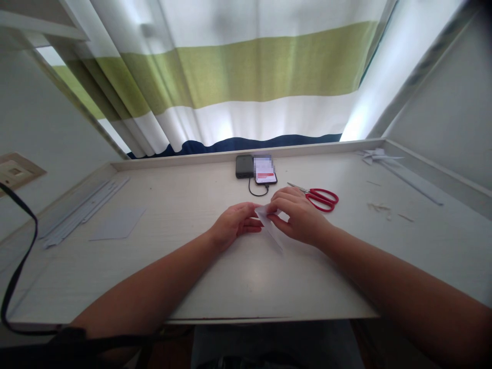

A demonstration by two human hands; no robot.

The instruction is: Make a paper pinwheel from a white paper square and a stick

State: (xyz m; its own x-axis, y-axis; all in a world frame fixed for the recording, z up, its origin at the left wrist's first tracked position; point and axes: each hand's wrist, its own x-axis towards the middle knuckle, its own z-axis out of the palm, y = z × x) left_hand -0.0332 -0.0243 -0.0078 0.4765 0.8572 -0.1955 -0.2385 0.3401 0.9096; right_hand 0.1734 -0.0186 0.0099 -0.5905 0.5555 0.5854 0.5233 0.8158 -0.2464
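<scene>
Over the middle of the white desk, a piece of white paper [272, 233] is held between both hands, with one pointed end slanting down toward the front edge. My left hand [239, 221] grips its left side, fingers curled behind it. My right hand [295, 211] pinches the paper's upper part between thumb and fingers. Part of the paper is hidden by the fingers, so its full shape does not show. Just beyond my right hand lie red-handled scissors [323, 199], their blades pointing left.
A phone [266, 177] is cabled to a black power bank [244, 167] at the back. Paper strips [82, 212] and a paper sheet [118, 224] lie left. At right are a paper pinwheel [373, 155] on a rolled paper stick [413, 183] and small scraps [379, 207].
</scene>
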